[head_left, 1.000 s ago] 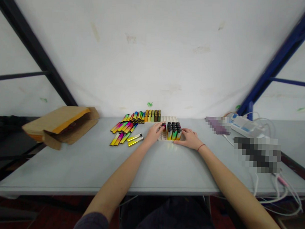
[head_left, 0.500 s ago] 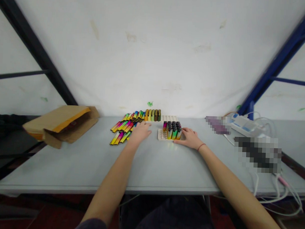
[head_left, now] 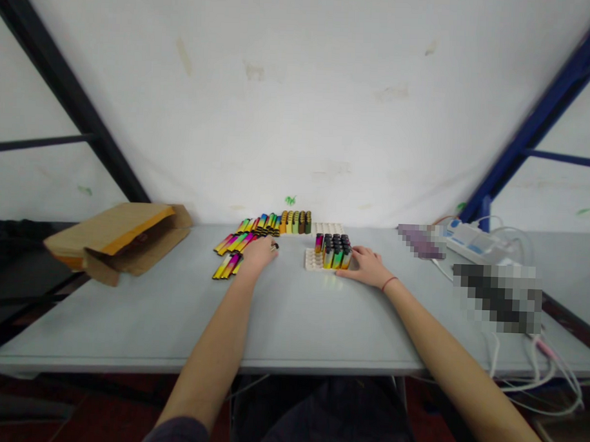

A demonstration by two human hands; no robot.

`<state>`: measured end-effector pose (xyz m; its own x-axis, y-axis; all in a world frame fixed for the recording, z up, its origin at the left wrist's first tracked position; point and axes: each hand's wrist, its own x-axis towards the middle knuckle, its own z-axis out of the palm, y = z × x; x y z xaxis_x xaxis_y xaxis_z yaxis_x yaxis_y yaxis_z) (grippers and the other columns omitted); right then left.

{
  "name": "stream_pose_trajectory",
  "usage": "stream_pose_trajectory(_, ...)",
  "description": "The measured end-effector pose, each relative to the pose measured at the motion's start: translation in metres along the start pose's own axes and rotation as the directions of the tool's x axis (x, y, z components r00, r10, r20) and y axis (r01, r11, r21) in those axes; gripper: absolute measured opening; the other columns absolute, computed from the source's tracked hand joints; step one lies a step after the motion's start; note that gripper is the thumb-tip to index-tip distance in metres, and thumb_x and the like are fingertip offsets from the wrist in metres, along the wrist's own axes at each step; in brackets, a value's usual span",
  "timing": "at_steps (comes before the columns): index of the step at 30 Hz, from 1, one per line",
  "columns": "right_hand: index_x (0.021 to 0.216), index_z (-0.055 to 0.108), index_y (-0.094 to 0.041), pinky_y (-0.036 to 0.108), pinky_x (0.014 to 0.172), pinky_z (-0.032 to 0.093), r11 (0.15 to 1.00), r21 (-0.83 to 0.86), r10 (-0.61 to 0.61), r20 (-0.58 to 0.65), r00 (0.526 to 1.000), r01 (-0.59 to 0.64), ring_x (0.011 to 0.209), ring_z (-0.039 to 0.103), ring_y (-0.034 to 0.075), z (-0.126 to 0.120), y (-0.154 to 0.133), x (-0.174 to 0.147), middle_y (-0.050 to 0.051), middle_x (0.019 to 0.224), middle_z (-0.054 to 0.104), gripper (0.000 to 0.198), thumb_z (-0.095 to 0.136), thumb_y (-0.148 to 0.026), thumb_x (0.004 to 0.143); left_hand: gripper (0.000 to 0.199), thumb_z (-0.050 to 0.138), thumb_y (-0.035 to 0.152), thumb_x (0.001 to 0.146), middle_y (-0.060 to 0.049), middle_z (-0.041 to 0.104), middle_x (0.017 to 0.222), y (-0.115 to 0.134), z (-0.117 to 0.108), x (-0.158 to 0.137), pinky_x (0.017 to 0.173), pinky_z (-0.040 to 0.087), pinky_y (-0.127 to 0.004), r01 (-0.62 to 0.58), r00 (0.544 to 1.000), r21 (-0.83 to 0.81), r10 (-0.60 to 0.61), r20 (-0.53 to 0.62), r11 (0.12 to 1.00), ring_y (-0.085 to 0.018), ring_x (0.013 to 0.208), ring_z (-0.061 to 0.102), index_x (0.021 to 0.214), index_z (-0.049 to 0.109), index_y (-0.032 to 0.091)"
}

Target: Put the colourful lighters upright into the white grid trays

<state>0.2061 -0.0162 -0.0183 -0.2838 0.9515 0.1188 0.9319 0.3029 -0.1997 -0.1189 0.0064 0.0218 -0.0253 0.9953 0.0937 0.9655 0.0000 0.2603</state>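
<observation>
My left hand (head_left: pixel 258 253) is closed over the left pile, with the dark end of a lighter sleeve (head_left: pixel 275 247) poking out past its fingers. Shiny rainbow lighter sleeves (head_left: pixel 229 244) lie in rows beneath and beside that hand, some covered by it. My right hand (head_left: pixel 368 267) holds the right side of a white holed tray (head_left: pixel 315 260), thumb at the front edge and fingers behind. Upright in the tray stand several black-topped lighters (head_left: pixel 337 253) in rainbow sleeves. One sleeve (head_left: pixel 319 243) at their left shows no black top. The tray's left holes are bare.
Gold and dark sleeves (head_left: pixel 295 222) stand upright at the back, beside a second white tray (head_left: pixel 328 228). An open brown paper bag (head_left: pixel 125 234) lies at left. At right are a power strip (head_left: pixel 473 243), white cables (head_left: pixel 536 378) and blurred-out objects. A wall closes the back.
My left hand has moved a little left and toward me. Its fingers, stretched out before, are now curled around a sleeve. My right hand and the tray have stayed put.
</observation>
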Motion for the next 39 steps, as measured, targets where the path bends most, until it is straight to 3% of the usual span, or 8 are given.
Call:
stream_pose_trajectory(7,0.132,0.063,-0.021,0.052,0.106,0.041,1.000,-0.001,-0.004,-0.001,1.000,0.004,0.131,0.051,0.037,0.001,0.000,0.001,0.017,0.143,0.056,0.075,0.061,-0.077,0.081,0.014,0.063,0.027,0.088,-0.018,0.070,0.119,0.000,0.002,0.000,0.095,0.048,-0.038,-0.020,0.997,0.021,0.022,-0.075,1.000,-0.033,0.115,0.065,0.096,0.069,0.017)
stream_pose_trajectory(10,0.132,0.063,-0.021,0.053,0.106,0.040,1.000,0.005,-0.006,-0.002,1.000,0.006,0.130,0.051,0.037,0.001,0.000,0.001,0.018,0.143,0.056,0.075,0.062,-0.076,0.082,0.009,0.062,0.027,0.090,-0.015,0.073,0.108,0.007,0.004,0.003,0.094,0.049,-0.037,-0.015,0.993,-0.175,-0.006,-0.117,0.984,-0.030,0.111,0.067,0.093,0.062,0.019)
stream_pose_trajectory(12,0.132,0.063,-0.021,0.053,0.106,0.041,1.000,0.008,-0.007,-0.004,1.000,0.007,0.130,0.051,0.038,0.001,0.000,0.001,0.018,0.143,0.056,0.075,0.062,-0.076,0.082,0.012,0.064,0.028,0.090,-0.012,0.073,0.102,0.017,0.007,0.004,0.085,0.052,-0.033,-0.026,0.988,-0.437,-0.044,-0.148,0.899,-0.024,0.097,0.071,0.093,0.055,0.020)
stream_pose_trajectory(15,0.131,0.063,-0.021,0.053,0.105,0.041,1.000,0.007,-0.007,-0.008,1.000,0.007,0.131,0.050,0.038,0.001,0.000,0.001,0.018,0.143,0.056,0.075,0.062,-0.077,0.081,0.018,0.059,0.030,0.093,-0.004,0.070,0.095,0.036,0.012,0.003,0.066,0.054,-0.027,0.009,0.996,-0.815,-0.075,-0.043,0.579,-0.014,0.066,0.070,0.099,0.044,0.023)
stream_pose_trajectory(20,0.131,0.064,-0.021,0.052,0.105,0.041,1.000,-0.001,-0.004,-0.008,1.000,0.004,0.132,0.050,0.038,0.001,0.000,0.000,0.018,0.144,0.056,0.074,0.062,-0.076,0.082,0.031,0.062,0.041,0.092,0.005,0.064,0.077,0.055,0.017,-0.007,0.060,0.054,-0.024,0.162,0.985,-0.965,0.021,0.169,0.204,-0.011,0.058,0.065,0.107,0.037,0.028)
stream_pose_trajectory(24,0.131,0.063,-0.022,0.052,0.106,0.041,1.000,0.003,-0.005,0.001,1.000,0.005,0.131,0.050,0.038,0.000,0.000,0.000,0.017,0.145,0.055,0.073,0.061,-0.076,0.082,0.036,0.067,0.047,0.085,0.009,0.055,0.069,0.056,0.020,-0.006,0.051,0.044,-0.016,0.214,0.976,-0.976,0.018,0.215,0.049,-0.007,0.049,0.051,0.103,0.043,0.028)
stream_pose_trajectory(28,0.132,0.063,-0.022,0.052,0.106,0.041,1.000,0.002,0.002,0.002,1.000,-0.002,0.131,0.051,0.038,-0.002,-0.001,-0.001,0.017,0.144,0.056,0.073,0.062,-0.076,0.082,0.042,0.047,0.062,0.089,0.007,0.045,0.057,0.059,0.023,-0.001,0.040,0.030,-0.017,0.321,0.947,-0.944,0.026,0.320,-0.072,-0.007,0.040,0.038,0.088,0.052,0.020)
stream_pose_trajectory(39,0.133,0.062,-0.021,0.051,0.107,0.041,1.000,-0.003,-0.004,0.002,1.000,0.004,0.133,0.049,0.037,0.001,0.001,0.001,0.017,0.144,0.055,0.076,0.061,-0.078,0.082,0.044,0.044,0.054,0.089,0.004,0.037,0.043,0.066,0.031,-0.001,0.038,0.027,-0.019,0.328,0.945,-0.931,0.046,0.325,-0.158,-0.008,0.037,0.032,0.061,0.045,0.021)
